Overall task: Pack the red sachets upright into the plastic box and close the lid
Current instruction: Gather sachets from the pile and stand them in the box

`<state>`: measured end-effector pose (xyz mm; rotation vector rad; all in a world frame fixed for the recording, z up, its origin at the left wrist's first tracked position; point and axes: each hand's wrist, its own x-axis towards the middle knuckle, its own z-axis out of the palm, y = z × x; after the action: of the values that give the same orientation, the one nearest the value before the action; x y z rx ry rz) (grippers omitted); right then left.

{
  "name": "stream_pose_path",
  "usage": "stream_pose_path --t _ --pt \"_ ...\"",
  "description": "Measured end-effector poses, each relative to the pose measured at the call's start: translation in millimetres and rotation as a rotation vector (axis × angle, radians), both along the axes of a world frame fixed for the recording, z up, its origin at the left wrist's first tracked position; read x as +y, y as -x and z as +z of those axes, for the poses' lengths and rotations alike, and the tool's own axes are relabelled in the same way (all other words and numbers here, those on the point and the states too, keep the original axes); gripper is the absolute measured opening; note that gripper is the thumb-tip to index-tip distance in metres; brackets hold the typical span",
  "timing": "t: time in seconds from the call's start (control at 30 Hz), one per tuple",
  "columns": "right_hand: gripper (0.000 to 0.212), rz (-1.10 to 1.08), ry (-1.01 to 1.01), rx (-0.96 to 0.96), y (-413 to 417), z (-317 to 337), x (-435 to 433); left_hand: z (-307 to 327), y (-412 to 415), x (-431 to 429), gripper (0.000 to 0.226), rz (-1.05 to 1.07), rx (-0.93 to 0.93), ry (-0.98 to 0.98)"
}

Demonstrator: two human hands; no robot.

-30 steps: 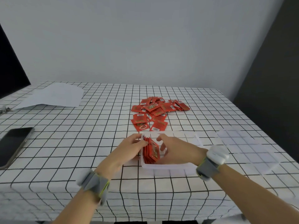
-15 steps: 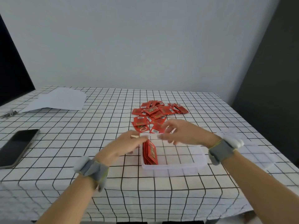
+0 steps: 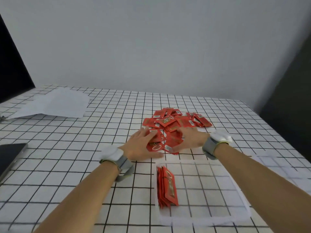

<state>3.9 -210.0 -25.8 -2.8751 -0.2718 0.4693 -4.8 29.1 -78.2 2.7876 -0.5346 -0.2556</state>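
Observation:
A pile of loose red sachets (image 3: 175,121) lies on the checked tablecloth beyond the box. My left hand (image 3: 143,145) rests flat on the pile's near left edge, fingers spread over a sachet and thumb on the cloth. My right hand (image 3: 190,138) lies on the near right edge, fingers spread, thumb along a few sachets. A small cluster of sachets (image 3: 161,145) sits between the two hands. The clear plastic box (image 3: 202,222) stands open in front of me. Several sachets (image 3: 166,185) stand upright against its left wall.
The clear lid (image 3: 282,165) lies flat on the cloth to the right of the box. A dark phone (image 3: 10,155) lies at the left edge, and white paper (image 3: 55,105) at the back left. The table's right edge runs close past the lid.
Both hands have left the box and reached forward to the near edge of the loose pile. The sachets in the box stay upright at its left wall.

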Motion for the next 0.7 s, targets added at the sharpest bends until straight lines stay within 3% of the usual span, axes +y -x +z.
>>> stream_pose_path --t 0.1,0.27,0.47,0.7 --pt "0.095 -0.004 -0.073 -0.062 -10 -4 6 -9 -7 -4 0.109 -0.03 -0.098 -0.028" --pt "0.096 -0.032 -0.254 -0.001 -10 -3 14 -9 -3 -10 0.074 -0.059 -0.305 -0.022" --pt "0.082 -0.157 -0.488 0.005 1 -2 23 0 17 -7 0.049 -0.104 -0.361 -0.018" --pt "0.026 -0.233 -1.054 0.244 8 14 38 9 28 -13 0.024 0.142 -0.188 0.783"
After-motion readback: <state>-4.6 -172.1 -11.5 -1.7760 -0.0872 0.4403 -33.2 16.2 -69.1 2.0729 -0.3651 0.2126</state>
